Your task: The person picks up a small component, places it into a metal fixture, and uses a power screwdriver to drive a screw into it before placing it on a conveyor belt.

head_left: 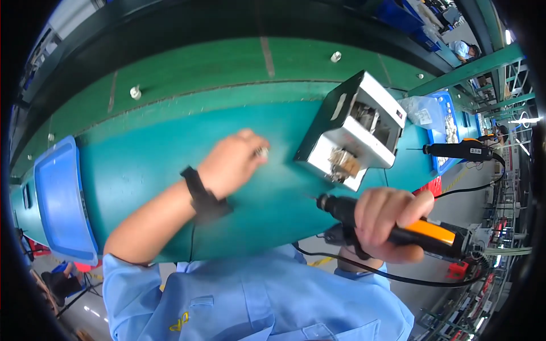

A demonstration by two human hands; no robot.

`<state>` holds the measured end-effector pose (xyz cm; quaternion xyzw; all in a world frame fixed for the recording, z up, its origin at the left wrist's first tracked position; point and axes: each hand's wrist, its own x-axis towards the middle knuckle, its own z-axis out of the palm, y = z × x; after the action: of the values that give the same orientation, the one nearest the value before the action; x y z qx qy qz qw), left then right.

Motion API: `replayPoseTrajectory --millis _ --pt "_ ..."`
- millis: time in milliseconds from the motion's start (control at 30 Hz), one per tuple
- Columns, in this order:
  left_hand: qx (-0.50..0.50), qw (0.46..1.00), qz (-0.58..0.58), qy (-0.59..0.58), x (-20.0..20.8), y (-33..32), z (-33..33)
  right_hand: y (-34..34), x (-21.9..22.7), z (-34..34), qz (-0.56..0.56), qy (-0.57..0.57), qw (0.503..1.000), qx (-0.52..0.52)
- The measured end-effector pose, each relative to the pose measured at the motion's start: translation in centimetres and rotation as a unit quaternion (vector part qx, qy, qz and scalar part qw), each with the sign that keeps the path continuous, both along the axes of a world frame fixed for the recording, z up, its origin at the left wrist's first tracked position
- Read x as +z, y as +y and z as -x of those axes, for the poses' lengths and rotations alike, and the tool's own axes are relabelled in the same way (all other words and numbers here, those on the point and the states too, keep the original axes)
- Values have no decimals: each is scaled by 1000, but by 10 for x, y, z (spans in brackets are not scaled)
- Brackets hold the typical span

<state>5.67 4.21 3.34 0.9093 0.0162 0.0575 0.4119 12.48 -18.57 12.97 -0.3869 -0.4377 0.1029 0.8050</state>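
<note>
Over the middle of the green bench mat (142, 142), my left hand (227, 162) pinches a small whitish metallic part (261, 152), too small and blurred to name. A black band circles that wrist. My right hand (389, 219) is wrapped round a black and orange electric screwdriver (341, 210), its bit pointing left above the mat's front edge. Between and beyond my hands stands a black and silver metal machine housing (327, 128), tilted in view. Its open side shows a metal mechanism and a brownish block (347, 163).
An empty-looking blue tray (62, 199) lies at the left. On the right, a second black screwdriver (460, 150) sits by a blue bin (449, 122) of small parts and a clear plastic bag (424, 111). A black cable (392, 277) loops near my right forearm.
</note>
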Motion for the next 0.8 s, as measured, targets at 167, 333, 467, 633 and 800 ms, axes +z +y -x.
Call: replayPoseTrajectory --millis 167,333,467,633,800 --pt "83 994 -60 39 7 56 -118 -35 -9 -28 -76 39 986 141" --pt "101 961 -256 16 8 56 -213 -72 -25 -48 -23 29 986 160" --pt "18 972 -215 -93 8 22 -293 -89 -39 -57 3 23 986 163" --pt "-88 980 -135 -121 -15 -13 -368 -96 -53 -63 -2 53 987 149" --pt "-143 980 -130 -49 -25 -27 -384 -107 -60 -69 10 70 985 157"
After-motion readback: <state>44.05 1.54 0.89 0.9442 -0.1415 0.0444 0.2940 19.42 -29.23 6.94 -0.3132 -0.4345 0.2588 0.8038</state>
